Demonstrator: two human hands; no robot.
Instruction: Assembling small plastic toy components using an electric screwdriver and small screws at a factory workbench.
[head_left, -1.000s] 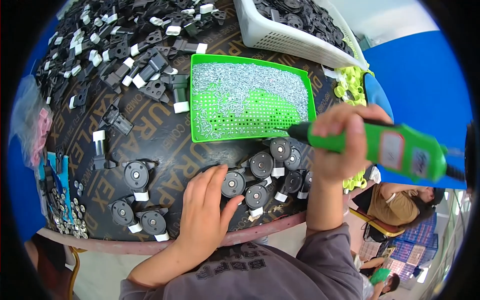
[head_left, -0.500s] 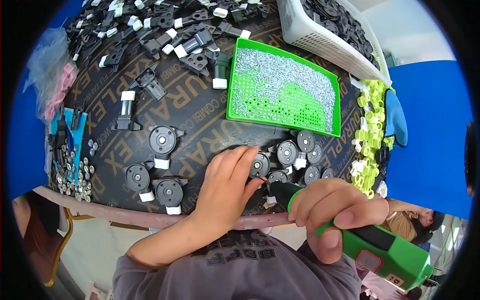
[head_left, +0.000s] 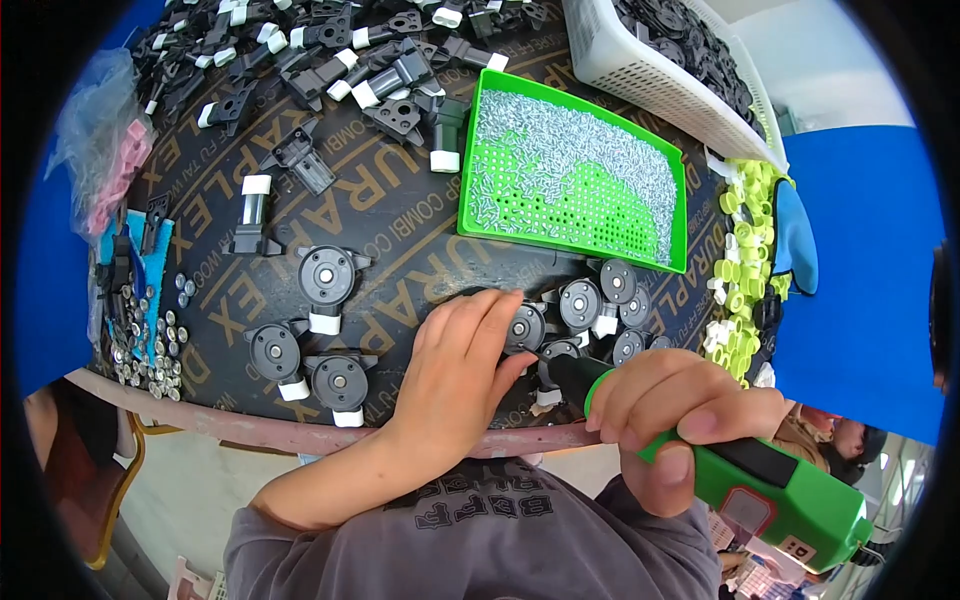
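Apparently screwdriver at disc; left hand alongside

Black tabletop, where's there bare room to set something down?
Bare tabletop shows between the three round black assemblies at left, the green tray and the left hand. It's crowded just right of that hand, where more round assemblies cluster, and toward the far side, where black brackets are heaped.

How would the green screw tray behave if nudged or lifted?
Pushed, the green tray would probably slide rather than tip, being broad and low-walled. Its silver screws would likely shift, since they lie loose. Lifted, it may feel heavier toward the far and right edges, where they pile thickest.
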